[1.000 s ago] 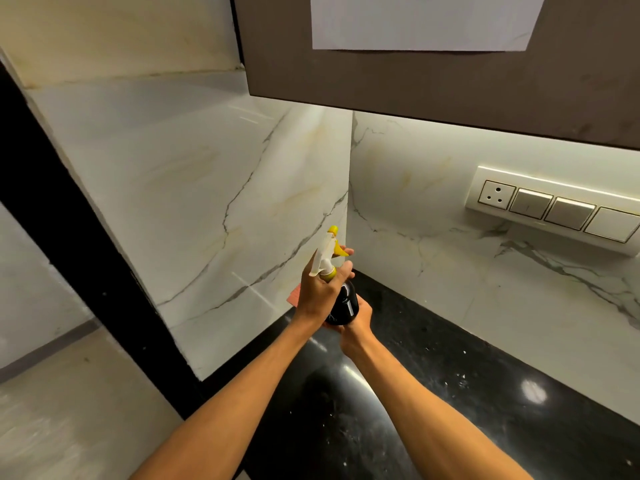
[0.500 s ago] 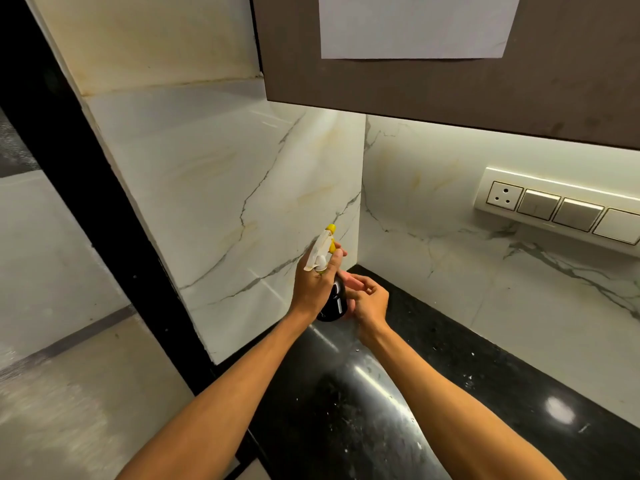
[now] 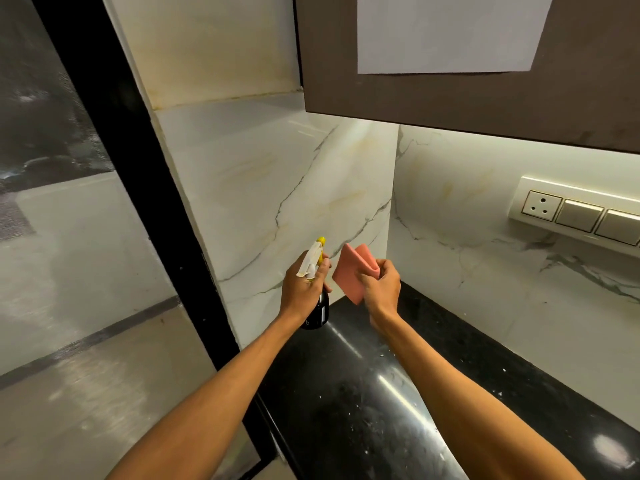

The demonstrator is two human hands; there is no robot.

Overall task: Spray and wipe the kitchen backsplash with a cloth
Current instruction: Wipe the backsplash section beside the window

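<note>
My left hand (image 3: 304, 289) grips a dark spray bottle (image 3: 317, 315) by its neck; the white trigger head with a yellow nozzle (image 3: 311, 259) points up at the left marble backsplash (image 3: 277, 188). Just to its right, my right hand (image 3: 381, 285) pinches a folded pink cloth (image 3: 349, 273), held upright in the air in front of the wall corner. Both hands hover above the back of the black countertop (image 3: 363, 393). The bottle's lower part is partly hidden behind my left hand.
A brown wall cabinet (image 3: 485, 98) with a white sheet on its door hangs overhead. A switch and socket panel (image 3: 575, 213) sits on the right backsplash (image 3: 485, 254). A black vertical frame (image 3: 145, 202) edges the left wall, with floor beyond. White specks dot the countertop.
My right hand has left the bottle's base and now holds the pink cloth up beside it. The view has swung a little to the left and the hands sit slightly apart.
</note>
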